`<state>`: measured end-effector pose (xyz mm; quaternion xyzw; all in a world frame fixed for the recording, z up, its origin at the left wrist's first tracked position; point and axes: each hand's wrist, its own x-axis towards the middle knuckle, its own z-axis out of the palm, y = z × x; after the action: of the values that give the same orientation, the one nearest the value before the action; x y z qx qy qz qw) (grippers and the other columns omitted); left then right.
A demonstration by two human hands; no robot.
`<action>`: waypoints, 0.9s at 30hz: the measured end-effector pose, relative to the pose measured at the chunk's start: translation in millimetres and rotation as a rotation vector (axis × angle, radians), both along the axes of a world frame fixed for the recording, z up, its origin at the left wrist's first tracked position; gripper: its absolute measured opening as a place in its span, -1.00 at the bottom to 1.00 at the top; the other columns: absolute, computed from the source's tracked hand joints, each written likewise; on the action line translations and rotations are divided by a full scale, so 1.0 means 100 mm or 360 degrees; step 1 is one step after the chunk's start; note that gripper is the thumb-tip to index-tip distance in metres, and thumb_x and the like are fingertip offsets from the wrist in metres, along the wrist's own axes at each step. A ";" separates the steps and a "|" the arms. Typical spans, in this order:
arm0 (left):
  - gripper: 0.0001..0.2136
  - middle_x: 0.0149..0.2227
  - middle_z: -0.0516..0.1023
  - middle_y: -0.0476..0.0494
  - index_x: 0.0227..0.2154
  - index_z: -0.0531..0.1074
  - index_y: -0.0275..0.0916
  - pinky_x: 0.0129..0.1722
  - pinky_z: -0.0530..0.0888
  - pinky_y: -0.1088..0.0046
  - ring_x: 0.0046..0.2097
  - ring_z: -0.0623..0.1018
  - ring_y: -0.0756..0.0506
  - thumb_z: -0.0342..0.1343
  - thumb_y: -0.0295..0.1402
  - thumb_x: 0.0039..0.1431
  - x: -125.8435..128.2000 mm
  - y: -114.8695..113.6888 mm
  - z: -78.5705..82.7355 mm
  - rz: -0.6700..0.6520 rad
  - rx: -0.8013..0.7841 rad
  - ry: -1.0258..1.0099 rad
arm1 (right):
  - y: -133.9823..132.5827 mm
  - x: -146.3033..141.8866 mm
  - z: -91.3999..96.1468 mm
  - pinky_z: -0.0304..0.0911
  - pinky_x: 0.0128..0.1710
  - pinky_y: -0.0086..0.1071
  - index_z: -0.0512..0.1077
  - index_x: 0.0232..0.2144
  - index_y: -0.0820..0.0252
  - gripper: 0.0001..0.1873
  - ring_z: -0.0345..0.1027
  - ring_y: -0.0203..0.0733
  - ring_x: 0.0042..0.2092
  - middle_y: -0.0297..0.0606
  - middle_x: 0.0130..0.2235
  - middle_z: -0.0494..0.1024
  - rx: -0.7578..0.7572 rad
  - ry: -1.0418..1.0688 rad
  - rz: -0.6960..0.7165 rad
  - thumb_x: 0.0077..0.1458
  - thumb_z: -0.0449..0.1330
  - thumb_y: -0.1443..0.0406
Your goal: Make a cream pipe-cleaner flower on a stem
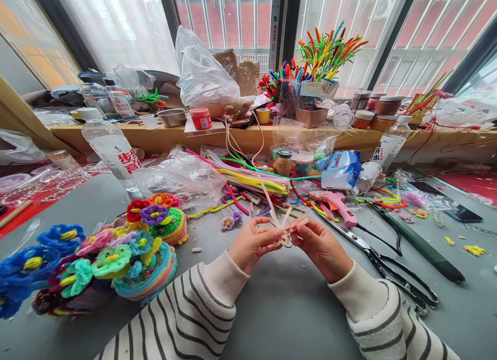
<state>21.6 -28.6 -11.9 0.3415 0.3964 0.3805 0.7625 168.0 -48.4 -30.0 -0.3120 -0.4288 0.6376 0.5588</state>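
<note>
Pale stems point(269, 202) are in our two hands, just above the middle of the bench point(279, 313). The longest one goes up and away from us and leans to the left. Its long line runs from our fingers toward the heap of bright stems point(252, 180) behind it. Next to it, a much shorter end sticks up and leans to the right, so the two make a V shape. One more end lies lower and flatter. It points out to the right and tips up a little, along the fingers of our right hand point(316, 243).

The stems are a creamy, almost white colour, thin and mostly straight up top. Down low, between our hands, they bend into small loops, all bunched close together. Our fingers cover part of that bunch, so we cannot tell how the loops join.

Our left hand point(256, 241) is nearly closed, with the thumb and fingers pinching the bunch from the left side. Our right hand is nearly closed too, with its thumb and fingertips pinching the flat end and the right side of the bunch.

A pink glue gun point(336, 204) and big scissors point(368, 248) lie on the bench to the right. Bright fuzzy flowers point(112, 259) sit to the left.
</note>
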 end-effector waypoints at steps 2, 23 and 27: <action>-0.61 -0.53 0.45 -0.06 -0.39 0.10 -0.28 -0.42 0.38 0.52 -0.50 0.46 0.04 0.19 -0.53 -0.28 0.00 0.00 -0.01 0.0025 -0.0015 -0.0020 | 0.00 -0.01 0.00 0.10 -0.48 -0.50 0.35 -0.57 0.23 -0.87 0.13 -0.45 -0.52 -0.37 -0.49 0.35 -0.0018 0.0062 0.0008 -0.13 0.14 0.26; -0.66 -0.51 0.49 -0.14 -0.40 0.16 -0.28 -0.43 0.42 0.50 -0.48 0.49 -0.01 0.19 -0.48 -0.27 0.02 -0.01 -0.02 0.0190 -0.0018 0.0129 | -0.02 0.03 0.02 0.24 -0.37 -0.45 0.37 -0.37 0.17 -0.83 0.29 -0.29 -0.34 -0.28 -0.38 0.41 0.0949 -0.1307 -0.0637 -0.07 0.05 0.42; -0.69 -0.50 0.50 -0.14 -0.41 0.17 -0.28 -0.45 0.43 0.52 -0.49 0.49 0.00 0.18 -0.45 -0.25 0.02 0.00 -0.03 0.0236 -0.0017 0.0145 | -0.05 0.04 0.03 0.22 -0.30 -0.42 0.37 -0.32 0.16 -0.76 0.28 -0.27 -0.29 -0.25 -0.34 0.40 0.1215 -0.1475 -0.0695 -0.06 0.02 0.46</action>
<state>23.6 -28.6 -14.4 0.3241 0.4568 0.4180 0.7152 171.7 -53.4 -26.7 -0.4144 -0.7496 0.1103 0.5042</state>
